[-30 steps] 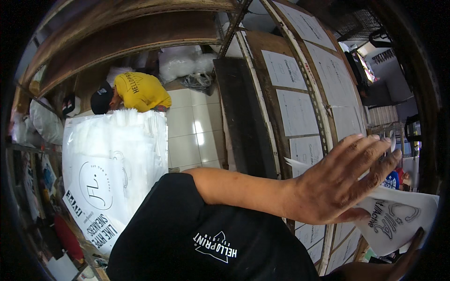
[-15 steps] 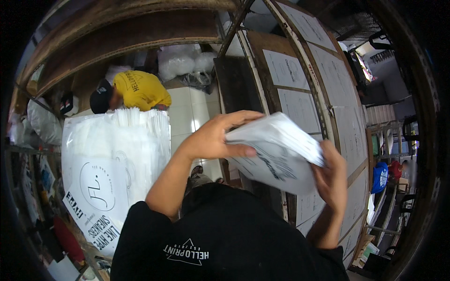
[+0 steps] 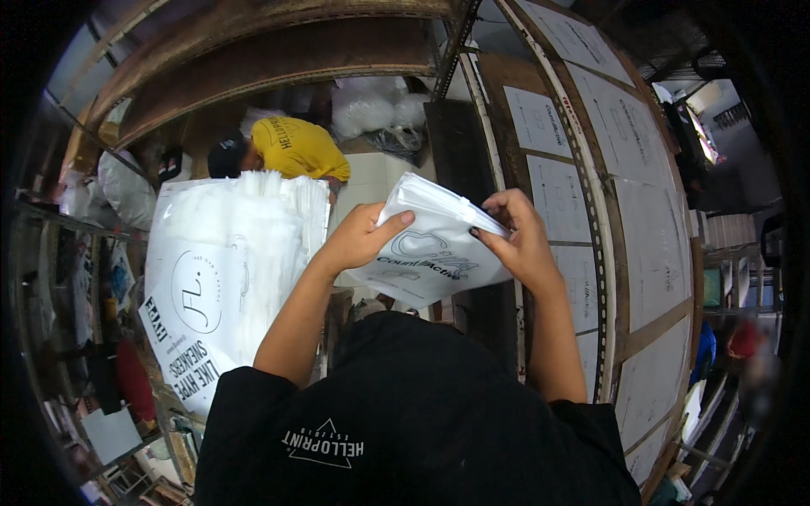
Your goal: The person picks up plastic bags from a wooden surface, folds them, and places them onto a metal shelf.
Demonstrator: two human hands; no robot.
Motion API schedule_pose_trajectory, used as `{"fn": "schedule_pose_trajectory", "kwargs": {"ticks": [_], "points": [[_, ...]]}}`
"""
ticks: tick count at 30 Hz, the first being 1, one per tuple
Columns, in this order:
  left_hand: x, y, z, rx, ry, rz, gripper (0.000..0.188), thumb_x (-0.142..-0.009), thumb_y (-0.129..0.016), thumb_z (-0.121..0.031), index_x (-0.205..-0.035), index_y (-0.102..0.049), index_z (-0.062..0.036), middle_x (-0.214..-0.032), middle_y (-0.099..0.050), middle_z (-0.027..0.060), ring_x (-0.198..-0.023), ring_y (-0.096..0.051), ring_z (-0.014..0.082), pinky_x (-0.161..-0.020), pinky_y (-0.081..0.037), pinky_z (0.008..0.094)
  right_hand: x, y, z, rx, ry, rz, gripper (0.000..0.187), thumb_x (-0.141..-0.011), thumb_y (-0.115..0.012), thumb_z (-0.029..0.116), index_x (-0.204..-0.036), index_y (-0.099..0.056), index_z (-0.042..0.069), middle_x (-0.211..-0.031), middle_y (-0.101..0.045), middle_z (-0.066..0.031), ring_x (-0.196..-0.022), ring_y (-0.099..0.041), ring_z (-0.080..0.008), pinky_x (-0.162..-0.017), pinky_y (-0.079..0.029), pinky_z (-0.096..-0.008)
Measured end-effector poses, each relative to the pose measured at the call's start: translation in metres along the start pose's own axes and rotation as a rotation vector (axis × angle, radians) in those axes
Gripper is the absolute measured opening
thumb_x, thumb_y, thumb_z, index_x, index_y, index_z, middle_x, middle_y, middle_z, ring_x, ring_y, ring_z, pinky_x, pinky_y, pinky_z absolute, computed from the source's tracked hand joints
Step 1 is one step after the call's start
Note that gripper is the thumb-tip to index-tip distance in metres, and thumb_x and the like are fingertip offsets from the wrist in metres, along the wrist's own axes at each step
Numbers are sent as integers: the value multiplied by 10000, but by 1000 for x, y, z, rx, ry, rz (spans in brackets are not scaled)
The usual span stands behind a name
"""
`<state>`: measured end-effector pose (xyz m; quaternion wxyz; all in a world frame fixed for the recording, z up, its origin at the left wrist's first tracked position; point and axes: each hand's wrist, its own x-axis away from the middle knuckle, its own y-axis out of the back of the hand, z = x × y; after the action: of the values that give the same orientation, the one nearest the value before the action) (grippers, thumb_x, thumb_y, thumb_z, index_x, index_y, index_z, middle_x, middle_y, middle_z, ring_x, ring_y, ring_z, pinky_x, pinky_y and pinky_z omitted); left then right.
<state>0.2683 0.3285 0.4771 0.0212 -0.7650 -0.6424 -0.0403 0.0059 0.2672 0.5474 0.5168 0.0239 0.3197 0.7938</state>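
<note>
In front of my chest is a stack of thin white printed plastic bags (image 3: pixel 439 266), tilted with its layered edge facing up. My left hand (image 3: pixel 364 239) is closed on the stack's left edge, its thumb lying over the printed face. At the upper right corner, my right hand (image 3: pixel 525 240) pinches the layers between thumb and fingers. To my left, a large pile of white translucent bags (image 3: pixel 253 219) has a printed bag (image 3: pixel 198 291) lying on its near part.
Beyond the pile crouches a person in a yellow shirt (image 3: pixel 295 148) and dark cap. Right of me, white printed bags (image 3: pixel 629 202) lie flat in rows on a metal-edged rack (image 3: pixel 601 253). Clear plastic sacks (image 3: pixel 363 110) rest on the floor below wooden shelves (image 3: pixel 278 88).
The stack has shifted left and turned its printed face more fully into view. My right hand has moved left and up from the stack's right end to its upper corner.
</note>
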Motion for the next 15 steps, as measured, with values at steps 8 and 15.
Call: {"fn": "schedule_pose_trajectory", "kwargs": {"ticks": [8, 15], "points": [[7, -19, 15, 139, 176, -196, 524, -996, -649, -385, -1297, -605, 41, -1152, -699, 107, -1039, -652, 165, -916, -505, 302, 14, 10, -39, 45, 107, -14, 160, -798, -753, 29, -921, -659, -9, -895, -658, -127, -820, -670, -266, -725, -522, -353], [10, -21, 29, 348, 248, -212, 548, -1059, -509, -430, -1301, -582, 56, -1172, -686, 120, -1035, -659, 167, -912, -515, 302, 2, -3, -70, 56, 125, 4, 101, -889, -696, 54, -952, -667, -21, -901, -671, -142, -811, -682, -284, -731, -530, -360]]}}
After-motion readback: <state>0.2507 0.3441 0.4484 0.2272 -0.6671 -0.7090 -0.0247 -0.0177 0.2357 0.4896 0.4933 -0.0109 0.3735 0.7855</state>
